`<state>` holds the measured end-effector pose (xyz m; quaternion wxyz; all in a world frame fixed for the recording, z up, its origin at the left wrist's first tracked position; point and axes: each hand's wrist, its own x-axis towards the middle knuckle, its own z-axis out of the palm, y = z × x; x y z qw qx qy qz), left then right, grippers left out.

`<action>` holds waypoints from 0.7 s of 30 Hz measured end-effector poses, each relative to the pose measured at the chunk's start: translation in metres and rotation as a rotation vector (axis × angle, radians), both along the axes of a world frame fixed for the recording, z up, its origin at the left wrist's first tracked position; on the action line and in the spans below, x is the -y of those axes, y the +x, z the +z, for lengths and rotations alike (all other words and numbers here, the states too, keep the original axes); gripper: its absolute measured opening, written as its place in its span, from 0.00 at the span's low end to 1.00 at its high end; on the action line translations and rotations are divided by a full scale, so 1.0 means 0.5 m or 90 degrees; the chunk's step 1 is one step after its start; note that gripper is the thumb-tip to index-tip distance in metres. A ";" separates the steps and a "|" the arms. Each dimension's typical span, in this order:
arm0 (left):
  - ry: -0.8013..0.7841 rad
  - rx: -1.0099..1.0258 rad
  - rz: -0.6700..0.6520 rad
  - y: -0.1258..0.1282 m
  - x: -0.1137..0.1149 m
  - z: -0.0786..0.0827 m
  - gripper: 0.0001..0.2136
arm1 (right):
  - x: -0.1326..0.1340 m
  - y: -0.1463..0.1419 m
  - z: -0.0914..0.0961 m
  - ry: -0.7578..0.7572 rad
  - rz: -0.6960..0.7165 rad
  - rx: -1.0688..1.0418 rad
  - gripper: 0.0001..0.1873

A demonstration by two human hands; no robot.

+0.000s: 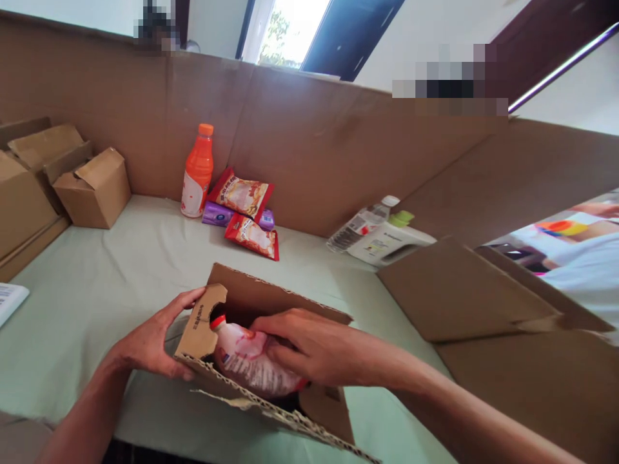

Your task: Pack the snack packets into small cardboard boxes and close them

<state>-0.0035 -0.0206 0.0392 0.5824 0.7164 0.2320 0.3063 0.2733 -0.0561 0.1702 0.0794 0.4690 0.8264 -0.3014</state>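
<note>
An open cardboard box [271, 299] sits on the pale green table near me. My right hand [309, 348] is closed around a pale pink bottle with a red cap [251, 367] lying on its side inside the box. My left hand [155, 338] grips the box's left flap and side, fingers curled on the cardboard.
At the back wall stand an orange drink bottle [197, 171], two red snack packets [242, 193] and a purple packet [217, 214]. A clear bottle [360, 224] and a white carton [387, 243] lie to the right. Cardboard boxes [91, 187] stand at left, flat cardboard [464, 290] at right.
</note>
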 end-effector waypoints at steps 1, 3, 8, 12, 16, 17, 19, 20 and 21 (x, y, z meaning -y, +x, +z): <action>-0.002 0.002 -0.002 0.000 0.001 -0.001 0.58 | 0.003 -0.004 0.004 -0.002 -0.012 -0.037 0.13; -0.004 0.004 -0.006 0.000 0.002 -0.003 0.58 | 0.007 -0.009 0.007 -0.019 -0.038 -0.112 0.17; 0.007 0.011 0.000 -0.002 0.001 -0.005 0.57 | -0.013 -0.013 -0.023 -0.100 0.012 -0.164 0.10; 0.023 -0.002 -0.012 -0.003 -0.001 -0.007 0.59 | -0.032 -0.010 -0.034 -0.183 0.103 -0.231 0.09; 0.030 -0.003 -0.018 -0.004 0.000 -0.008 0.59 | -0.018 -0.038 -0.025 -0.106 0.092 -0.087 0.12; 0.034 -0.005 -0.019 -0.005 0.000 -0.008 0.58 | -0.011 -0.048 -0.024 -0.071 0.090 -0.041 0.13; 0.045 -0.010 -0.020 -0.005 0.000 -0.006 0.58 | -0.002 -0.066 -0.028 -0.015 0.087 0.020 0.14; 0.049 -0.011 -0.022 -0.005 0.000 -0.006 0.57 | 0.000 -0.071 -0.031 -0.001 0.085 0.033 0.14; 0.052 -0.012 -0.022 -0.005 -0.001 -0.005 0.57 | 0.001 -0.074 -0.034 0.004 0.084 0.036 0.14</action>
